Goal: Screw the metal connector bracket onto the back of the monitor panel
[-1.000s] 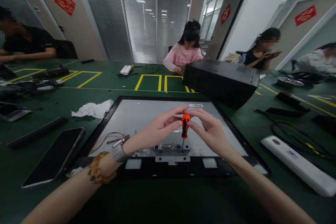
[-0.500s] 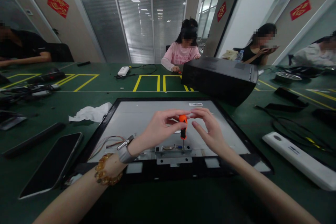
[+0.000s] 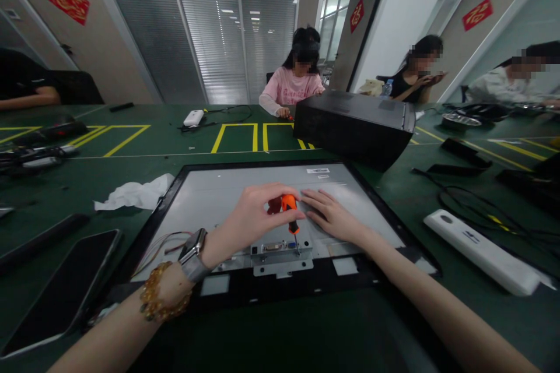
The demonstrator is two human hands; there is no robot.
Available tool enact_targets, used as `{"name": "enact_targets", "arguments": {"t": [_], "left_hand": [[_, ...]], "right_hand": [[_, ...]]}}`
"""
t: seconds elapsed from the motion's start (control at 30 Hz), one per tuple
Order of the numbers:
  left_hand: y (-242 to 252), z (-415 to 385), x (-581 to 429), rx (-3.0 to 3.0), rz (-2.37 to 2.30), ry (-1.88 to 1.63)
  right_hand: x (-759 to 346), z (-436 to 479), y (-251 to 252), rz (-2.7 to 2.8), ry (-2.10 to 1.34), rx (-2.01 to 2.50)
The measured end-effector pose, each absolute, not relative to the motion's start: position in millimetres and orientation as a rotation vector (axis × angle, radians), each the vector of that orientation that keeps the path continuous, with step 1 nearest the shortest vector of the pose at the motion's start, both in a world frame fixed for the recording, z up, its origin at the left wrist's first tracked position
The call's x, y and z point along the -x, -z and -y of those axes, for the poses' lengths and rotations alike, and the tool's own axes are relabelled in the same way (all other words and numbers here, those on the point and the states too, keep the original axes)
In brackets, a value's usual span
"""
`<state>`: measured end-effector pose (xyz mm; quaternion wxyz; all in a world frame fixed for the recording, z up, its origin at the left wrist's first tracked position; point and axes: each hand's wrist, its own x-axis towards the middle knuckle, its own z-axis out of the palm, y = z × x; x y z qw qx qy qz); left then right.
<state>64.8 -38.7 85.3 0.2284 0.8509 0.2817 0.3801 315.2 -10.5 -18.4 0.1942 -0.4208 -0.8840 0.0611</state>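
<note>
My left hand (image 3: 266, 210) grips the orange and black handle of a screwdriver (image 3: 289, 208) between thumb and fingers. The shaft points down, its tip at the metal bracket (image 3: 284, 265) that carries a row of video ports. That bracket sits on the back of a flat display panel (image 3: 219, 192) with a black frame, lying on the table before me. My right hand (image 3: 330, 215) rests with fingers stretched out on the panel's grey back, just right of the screwdriver. Thin wires (image 3: 161, 245) lie on the panel's left side, partly behind my left wrist.
A phone (image 3: 65, 291), a black bar and a crumpled white tissue (image 3: 135, 191) lie to the left. On the right are a white elongated case (image 3: 481, 250) and black cables. A large black housing (image 3: 350, 128) stands behind the panel, near a person in pink (image 3: 291, 87).
My right hand has come down from beside the screwdriver's top and now lies flatter on the panel. The screwdriver in my left hand has tilted slightly. The whole view has shifted.
</note>
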Motion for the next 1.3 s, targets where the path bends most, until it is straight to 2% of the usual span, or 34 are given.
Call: {"name": "enact_targets", "arguments": {"t": [0.67, 1.03, 1.3], "left_hand": [[-102, 53, -53, -2.514, -0.744, -0.665], [-99, 43, -45, -2.640, -0.926, -0.593], [-104, 50, -45, -2.621, -0.836, -0.624]], "right_hand": [[-307, 13, 23, 2.455, -0.187, 1.202], [-306, 15, 22, 2.434, -0.191, 1.219], [-306, 14, 24, 2.444, -0.182, 1.207]]}}
